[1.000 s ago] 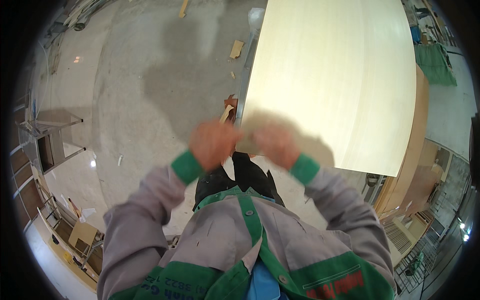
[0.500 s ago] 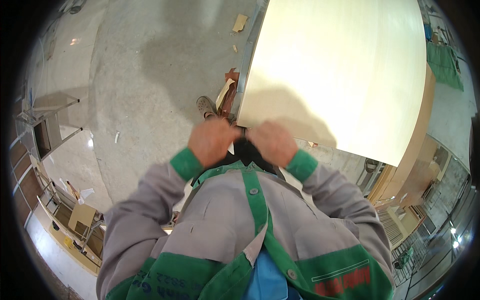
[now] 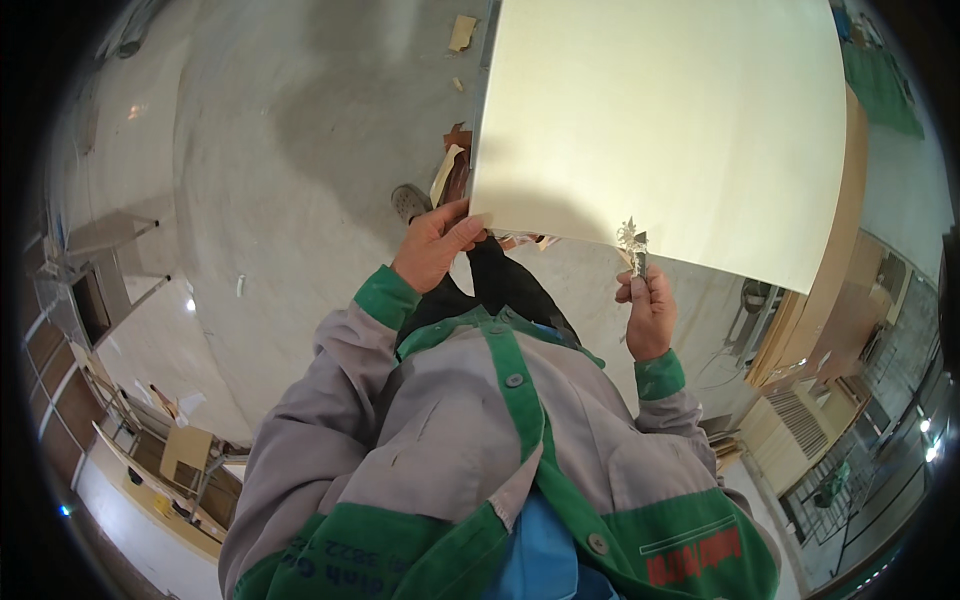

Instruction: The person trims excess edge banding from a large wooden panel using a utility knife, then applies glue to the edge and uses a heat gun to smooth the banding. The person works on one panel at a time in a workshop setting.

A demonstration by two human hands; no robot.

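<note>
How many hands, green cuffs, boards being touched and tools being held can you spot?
Hands: 2 (left hand, right hand)
Green cuffs: 2 (left cuff, right cuff)
Boards touched: 1 (pale board)
Tools held: 1 (small tool)
Total: 6

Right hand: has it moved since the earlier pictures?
Yes: against the board, the right hand has moved rightward along the near edge, away from the near left corner.
</note>
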